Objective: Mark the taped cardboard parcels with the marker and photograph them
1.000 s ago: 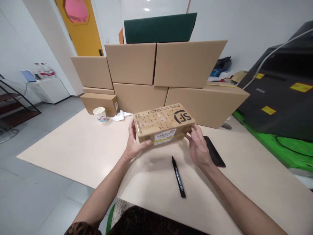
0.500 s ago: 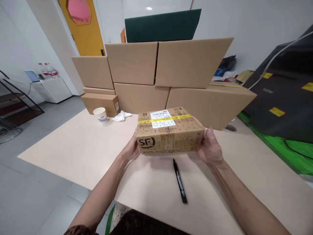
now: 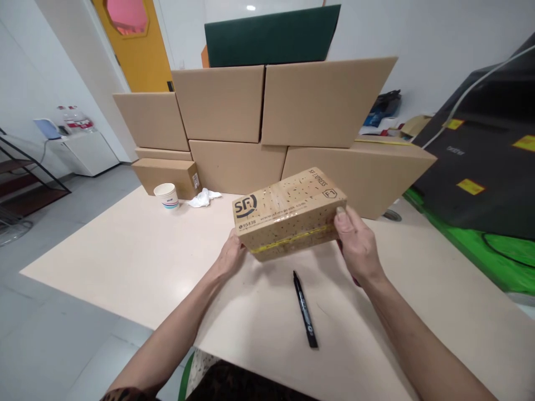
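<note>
Between my two hands is a brown cardboard parcel (image 3: 288, 209) with black "SF" print and a strip of yellow tape along its lower side. It is tilted, its right end higher. My left hand (image 3: 232, 253) grips the lower left end, with its fingers partly hidden behind the parcel. On the right end, my right hand (image 3: 358, 242) is closed with the thumb on the near corner. A black marker (image 3: 305, 312) lies on the pale table (image 3: 125, 256) in front of the parcel.
Large cardboard boxes (image 3: 309, 103) are stacked along the back, a dark green box (image 3: 271, 40) on top. At the back left stand a smaller box (image 3: 165, 177), a paper cup (image 3: 166, 196) and a crumpled white tissue (image 3: 204, 197). A black-covered object (image 3: 480, 161) is at the right.
The parcel has been turned over in my hands, so the white label no longer shows and the "SF" side faces up. Its right end has risen. Both hands still hold it.
</note>
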Motion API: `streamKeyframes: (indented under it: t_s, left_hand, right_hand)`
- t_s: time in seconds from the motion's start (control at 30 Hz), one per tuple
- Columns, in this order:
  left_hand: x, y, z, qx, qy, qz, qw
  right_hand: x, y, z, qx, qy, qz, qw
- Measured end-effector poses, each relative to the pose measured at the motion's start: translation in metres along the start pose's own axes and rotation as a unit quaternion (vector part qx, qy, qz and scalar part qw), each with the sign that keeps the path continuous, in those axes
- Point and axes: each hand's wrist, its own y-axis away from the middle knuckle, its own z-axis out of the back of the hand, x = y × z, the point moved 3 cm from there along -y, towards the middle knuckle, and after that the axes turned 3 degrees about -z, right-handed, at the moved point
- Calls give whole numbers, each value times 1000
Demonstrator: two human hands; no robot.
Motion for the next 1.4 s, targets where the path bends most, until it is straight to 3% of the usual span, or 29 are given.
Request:
streamKeyframes:
  t_s: [0.07,0.2,0.37,0.5,0.63,0.77,0.87,0.97,1.1,1.3,1.4]
  left_hand:
    - [-6,3,-3,25,-16,-35,999]
    - [-6,8,-3,58,-13,-16,998]
    - [2,2,-2,23,63,8,998]
    - [-1,-2,-2,44,122,-7,991]
    - [-6,1,3,70,39,-52,995]
    - [-15,5,9,30,-90,-138,986]
    - [-20,6,10,20,-95,-165,982]
    - [-22,4,8,35,-32,-147,988]
    - [-18,1,7,0,44,-99,994]
    - [-8,-1,2,-39,100,15,994]
    - [-5,-1,3,-32,90,23,995]
  right_hand:
    - [-6,-4,2,-16,20,-42,999]
    - [-9,-8,7,-30,-9,-86,996]
    - [2,-8,14,-33,-16,-22,999]
    - [2,-9,16,-34,-22,19,999]
    - [-2,-6,15,-48,-46,24,998]
    - [-3,-3,13,-51,-71,16,996]
    - [-5,-1,10,-49,-77,4,996]
    - [-5,2,5,-37,-85,2,996]
    - [7,9,6,-22,-95,43,994]
    - [32,9,14,93,-72,174,978]
    - [26,4,14,109,-96,150,978]
